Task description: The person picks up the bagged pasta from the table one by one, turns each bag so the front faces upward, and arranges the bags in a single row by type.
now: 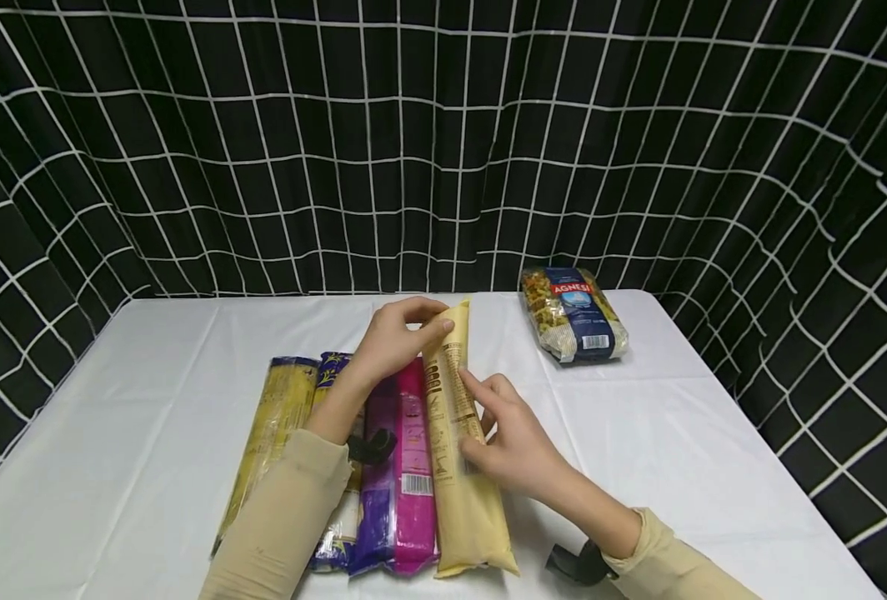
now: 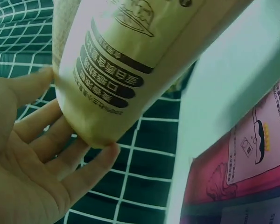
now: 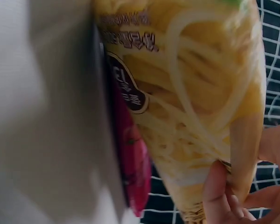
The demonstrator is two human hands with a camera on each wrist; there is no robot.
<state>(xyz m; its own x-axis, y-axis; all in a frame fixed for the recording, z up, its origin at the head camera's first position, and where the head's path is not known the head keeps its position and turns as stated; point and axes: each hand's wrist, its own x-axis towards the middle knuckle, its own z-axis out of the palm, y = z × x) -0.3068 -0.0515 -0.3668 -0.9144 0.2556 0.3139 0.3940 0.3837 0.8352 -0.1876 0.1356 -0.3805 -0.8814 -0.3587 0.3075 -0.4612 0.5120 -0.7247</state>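
Yellow packet [image 1: 469, 521] is held just right of the pink packet [image 1: 415, 433], long axis pointing away from the person, left hand [image 1: 397, 343] pinching its far end, right hand [image 1: 517, 433] gripping its right edge.

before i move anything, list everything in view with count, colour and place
Noodle packet: 1, cream-yellow, held by both hands
Wide packet: seemingly 1, pink and purple, left of it
Patterned packet: 1, blue and gold, further left
Flat packet: 1, gold, leftmost
Agnesi bag: 1, navy with red label, table's far right
Tablecloth: 1, white, beneath
Curtain backdrop: black, white grid, behind and at sides
Wrist pieces: 2, black, at wrists
Sleeves: 2, beige
Left hand: 1, packet's far end
Right hand: 1, packet's right edge
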